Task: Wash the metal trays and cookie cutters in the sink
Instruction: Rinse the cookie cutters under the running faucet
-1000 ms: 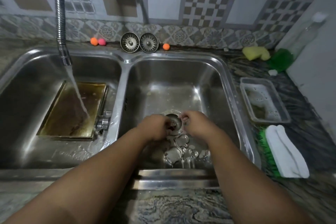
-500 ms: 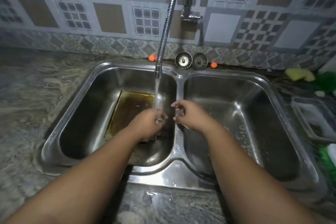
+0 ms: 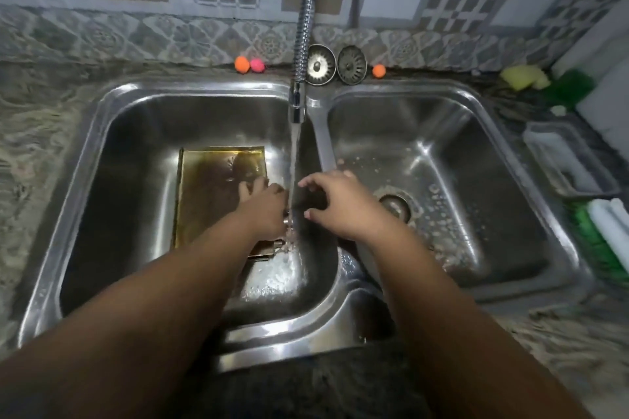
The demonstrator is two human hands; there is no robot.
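A stained, brownish metal tray (image 3: 218, 187) lies flat on the bottom of the left sink basin (image 3: 112, 201). Water runs from the flexible tap (image 3: 296, 105) straight down at the basin's right side. My left hand (image 3: 265, 207) is over the tray's right edge, beside the stream, and pinches a small shiny cookie cutter (image 3: 288, 221) in the water. My right hand (image 3: 343, 204) hovers over the divider between the basins, fingers loosely curved toward the stream, with nothing seen in it. Another small metal piece (image 3: 265, 250) lies by the tray's near corner.
Right basin (image 3: 493, 214) holds a drain (image 3: 394, 206) and soap flecks. Two strainers (image 3: 335, 64) and small coloured balls (image 3: 249, 64) stand on the back ledge. On the right counter sit a yellow sponge (image 3: 524, 76), a green scrubber (image 3: 571, 85), a plastic tray (image 3: 571, 163) and a white-backed brush (image 3: 609, 231).
Both hands left the right basin's drain and moved left to the running water over the left basin. The view swung left with them. The right hand's fingers have spread.
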